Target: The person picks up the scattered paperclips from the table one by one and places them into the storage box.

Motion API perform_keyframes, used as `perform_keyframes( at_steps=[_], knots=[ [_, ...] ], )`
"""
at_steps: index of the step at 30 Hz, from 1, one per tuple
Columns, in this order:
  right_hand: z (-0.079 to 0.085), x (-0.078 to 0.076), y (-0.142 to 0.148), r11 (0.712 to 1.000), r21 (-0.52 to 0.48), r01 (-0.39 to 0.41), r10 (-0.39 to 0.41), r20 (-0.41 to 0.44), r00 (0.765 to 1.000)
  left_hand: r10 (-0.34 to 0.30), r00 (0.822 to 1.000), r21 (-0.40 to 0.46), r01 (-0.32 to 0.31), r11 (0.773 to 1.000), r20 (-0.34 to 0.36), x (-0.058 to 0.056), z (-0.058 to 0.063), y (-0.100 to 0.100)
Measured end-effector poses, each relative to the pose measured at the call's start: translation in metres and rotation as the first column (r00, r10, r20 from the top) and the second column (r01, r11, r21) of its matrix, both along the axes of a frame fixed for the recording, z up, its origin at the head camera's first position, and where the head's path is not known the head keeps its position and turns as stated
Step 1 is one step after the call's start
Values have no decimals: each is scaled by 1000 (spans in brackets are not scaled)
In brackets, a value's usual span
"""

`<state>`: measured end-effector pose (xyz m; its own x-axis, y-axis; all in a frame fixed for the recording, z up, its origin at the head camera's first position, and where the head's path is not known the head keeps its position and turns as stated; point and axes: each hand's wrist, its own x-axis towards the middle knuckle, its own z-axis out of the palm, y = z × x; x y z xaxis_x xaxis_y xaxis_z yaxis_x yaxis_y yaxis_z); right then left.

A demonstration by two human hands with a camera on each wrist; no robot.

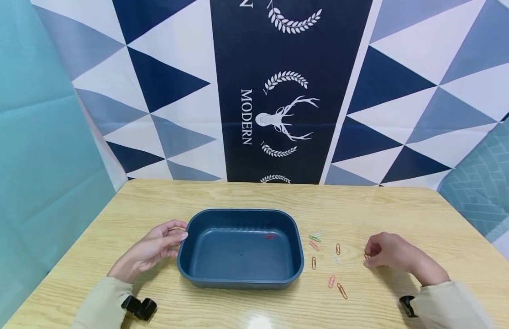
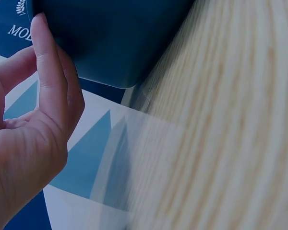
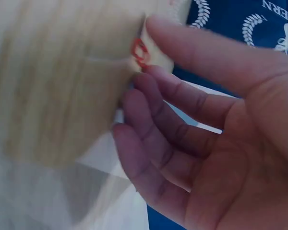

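A dark blue rectangular bin (image 1: 242, 281) stands on the wooden table, with red paper clips (image 1: 270, 236) inside at its back right. My left hand (image 1: 153, 246) touches the bin's left side near the rim, fingers fairly straight. The left wrist view shows a fingertip against the bin wall (image 2: 110, 48). On the right, my right hand (image 1: 387, 253) pinches an orange-red paper clip (image 3: 140, 50) between thumb and index finger, low over the table. Its other fingers are bent. Several loose paper clips lie between bin and right hand, among them a green one (image 1: 315, 238) and a brown-red one (image 1: 342, 291).
Light wood table (image 1: 155, 201) surrounds the bin. Pink paper clips (image 1: 331, 281) and a pale one (image 1: 335, 260) lie right of it. A patterned cloth (image 1: 275, 114) hangs behind the table, and a teal cloth (image 1: 44, 151) hangs at the left.
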<state>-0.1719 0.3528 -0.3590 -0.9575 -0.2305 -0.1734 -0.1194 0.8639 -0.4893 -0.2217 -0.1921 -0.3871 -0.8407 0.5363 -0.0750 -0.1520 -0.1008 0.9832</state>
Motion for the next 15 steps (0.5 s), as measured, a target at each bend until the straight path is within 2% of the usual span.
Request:
perform_keyframes(
  at_steps=[9,15],
  knots=[
    [-1,-7,-2,1000,18,-5,6,-17,1000,18,1000,0,-18,1000,-11,-2,5,-1],
    [-2,-6,-2,999,37,-17,17,-3,1000,23,1000,-5,-23,1000,11,-1,4,1]
  ],
)
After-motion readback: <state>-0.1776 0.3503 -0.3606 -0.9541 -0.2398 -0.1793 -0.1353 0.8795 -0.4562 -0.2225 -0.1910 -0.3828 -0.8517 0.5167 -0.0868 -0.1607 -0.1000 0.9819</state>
